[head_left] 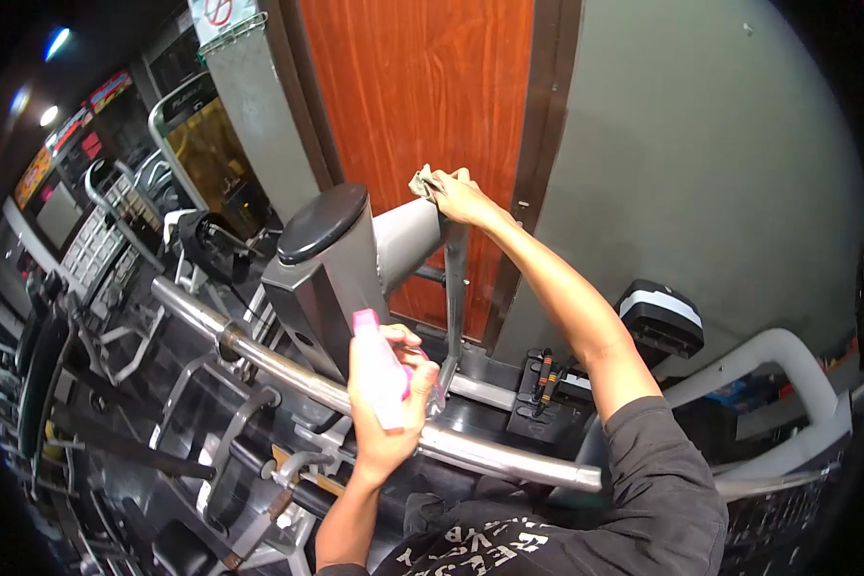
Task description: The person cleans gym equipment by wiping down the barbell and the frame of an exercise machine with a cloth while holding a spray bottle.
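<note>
My left hand (389, 422) is wrapped round a pink spray bottle (366, 331), held up in front of a grey gym machine (338, 252). Fingers cover part of the bottle. Farther out, my right hand (463, 200) grips a crumpled light cloth (422, 182) at the far end of the machine's thick grey tube (408, 240). The cloth appears to touch the tube's end. A round black cap (324, 223) tops the machine's post, left of that tube.
A long metal bar (288, 367) crosses below my left hand. Behind the machine stand a reddish wooden door (422, 86) and a grey wall (682, 144). More gym machines (202, 230) fill the left side. A curved grey frame (787, 355) rises at the right.
</note>
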The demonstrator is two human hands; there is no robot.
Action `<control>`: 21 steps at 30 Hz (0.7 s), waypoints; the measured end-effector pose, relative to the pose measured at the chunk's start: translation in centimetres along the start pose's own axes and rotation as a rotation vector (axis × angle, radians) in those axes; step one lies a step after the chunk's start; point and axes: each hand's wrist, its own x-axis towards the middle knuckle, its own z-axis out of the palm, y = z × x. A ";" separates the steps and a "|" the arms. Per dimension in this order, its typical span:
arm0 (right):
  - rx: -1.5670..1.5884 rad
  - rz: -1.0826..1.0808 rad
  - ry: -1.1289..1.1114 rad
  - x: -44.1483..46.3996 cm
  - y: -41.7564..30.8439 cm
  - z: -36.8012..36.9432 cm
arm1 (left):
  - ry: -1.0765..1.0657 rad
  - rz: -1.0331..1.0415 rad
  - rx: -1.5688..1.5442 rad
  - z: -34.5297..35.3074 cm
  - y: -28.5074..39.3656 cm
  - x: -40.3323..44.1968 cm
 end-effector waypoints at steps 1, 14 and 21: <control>-0.011 0.002 -0.038 0.1 -0.3 -0.2 | -0.028 0.003 0.023 -0.2 -0.2 0.0; 0.173 -0.446 0.133 -4.5 -4.5 -0.7 | -0.198 0.070 -0.044 -0.9 -0.2 0.4; 0.179 -0.193 0.169 0.1 5.7 2.1 | -0.162 0.065 0.027 -1.0 -0.9 -0.1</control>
